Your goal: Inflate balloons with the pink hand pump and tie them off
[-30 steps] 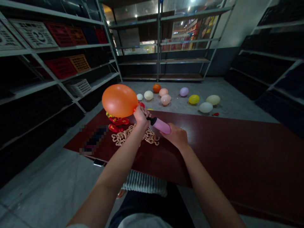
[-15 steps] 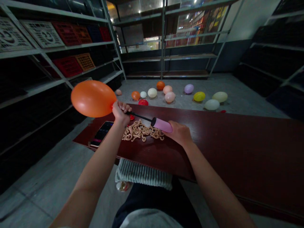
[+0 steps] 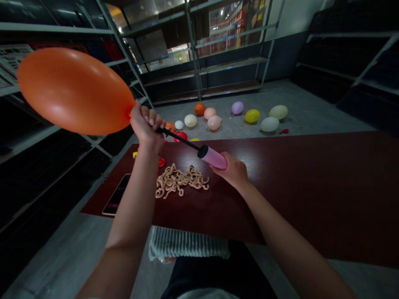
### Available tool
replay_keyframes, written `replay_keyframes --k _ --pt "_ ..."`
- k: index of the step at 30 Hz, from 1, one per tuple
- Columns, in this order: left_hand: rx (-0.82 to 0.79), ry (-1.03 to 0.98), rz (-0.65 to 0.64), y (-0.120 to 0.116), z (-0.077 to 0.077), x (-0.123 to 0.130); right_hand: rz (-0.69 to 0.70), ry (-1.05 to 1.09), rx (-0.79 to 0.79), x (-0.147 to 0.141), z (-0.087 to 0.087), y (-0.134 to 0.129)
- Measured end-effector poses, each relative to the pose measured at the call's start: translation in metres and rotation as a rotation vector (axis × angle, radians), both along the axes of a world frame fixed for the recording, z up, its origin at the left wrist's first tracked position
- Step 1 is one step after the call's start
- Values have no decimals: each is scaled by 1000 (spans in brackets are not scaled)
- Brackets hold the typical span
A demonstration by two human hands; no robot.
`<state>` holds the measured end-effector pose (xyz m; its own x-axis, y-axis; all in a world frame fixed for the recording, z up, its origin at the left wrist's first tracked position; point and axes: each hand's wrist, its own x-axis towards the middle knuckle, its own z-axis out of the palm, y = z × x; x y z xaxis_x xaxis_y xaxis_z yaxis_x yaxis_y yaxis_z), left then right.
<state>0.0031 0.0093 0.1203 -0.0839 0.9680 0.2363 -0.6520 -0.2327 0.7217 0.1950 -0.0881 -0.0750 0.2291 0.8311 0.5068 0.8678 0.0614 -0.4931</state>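
A large inflated orange balloon [image 3: 75, 91] fills the upper left of the head view. My left hand [image 3: 146, 122] is closed around its neck and the black end of a hand balloon pump; the fingers hide the joint. From that fist the pump's thin black rod slants down right into the pink barrel of the balloon pump [image 3: 213, 158]. My right hand [image 3: 233, 169] is wrapped around the barrel's far end. Below the pump, a heap of tan curly strands [image 3: 179, 181] lies on the dark red table [image 3: 280, 187]. Small red pieces [image 3: 161, 162] lie beside my left wrist.
A phone [image 3: 116, 197] lies at the table's left end, partly behind my left forearm. Several balloons [image 3: 214, 122] rest on the floor beyond the table. Metal shelves [image 3: 196, 74] stand at the back and left. A grey ribbed cushion [image 3: 187, 243] sits before my lap.
The orange balloon looks bigger and has shifted up and left with my left hand. More of the black rod shows outside the pink barrel. The view has tilted a little.
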Motion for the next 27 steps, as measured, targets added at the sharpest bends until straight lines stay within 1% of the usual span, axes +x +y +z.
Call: replay_keyframes --k 3,5,7,9,11,13,16,20,22,24,27 --pt "16 15 -50 0 -2 24 -31 31 -10 1 -1 1" --pt "-10 25 -78 -2 -11 40 -53 41 -16 1 -2 2" --pt "-15 29 -99 -6 -26 56 -65 44 -16 1 -3 3" --pt "-15 26 -120 -11 -45 69 -70 39 -14 1 -3 4" --pt "-29 12 -128 -17 -62 78 -74 24 -19 2 -3 4" --pt "-50 -23 -109 -23 -75 80 -72 -5 -23 4 -3 3" --pt "-89 -78 -67 -26 -88 74 -52 -75 -22 6 -2 0" --pt "-204 -152 15 -23 -102 53 20 -195 -49 4 1 -3" --pt "-266 -177 33 -22 -109 42 45 -252 -54 1 2 -4" --pt "-303 -197 47 -21 -113 30 57 -301 -46 -3 2 -5" --pt "-310 -225 84 -23 -113 11 79 -353 -34 -6 0 -5"
